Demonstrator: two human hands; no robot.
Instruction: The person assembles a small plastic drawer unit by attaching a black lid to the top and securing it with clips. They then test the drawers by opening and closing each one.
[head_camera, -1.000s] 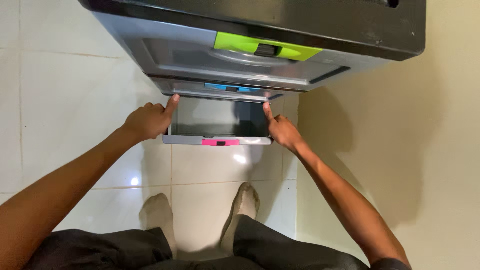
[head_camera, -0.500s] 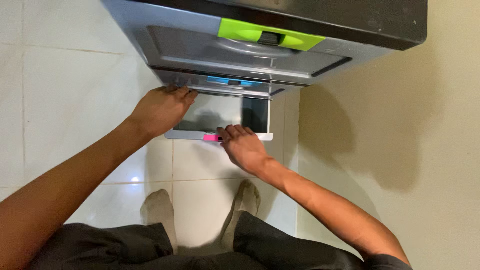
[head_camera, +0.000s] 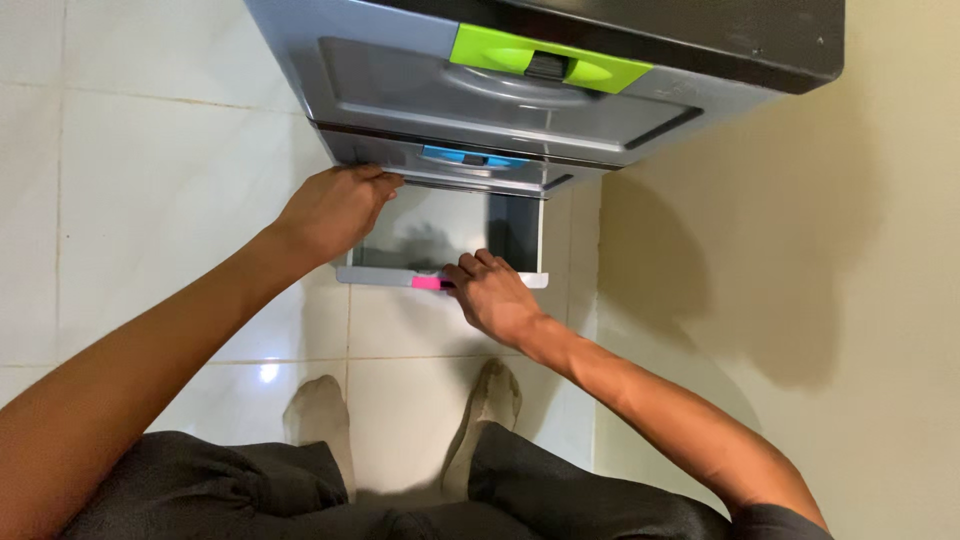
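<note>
Grey bottom drawer (head_camera: 440, 232) pulled open, pink handle (head_camera: 428, 283)

The right hand (head_camera: 497, 297) covers most of the pink handle (head_camera: 427, 283) on the open bottom drawer (head_camera: 445, 240), so its grip there cannot be told. The drawer's rear part is hidden under the blue-handled drawer (head_camera: 470, 165) above. The cabinet (head_camera: 620, 60) runs past the top edge, and both forearms are cut off below.
</note>
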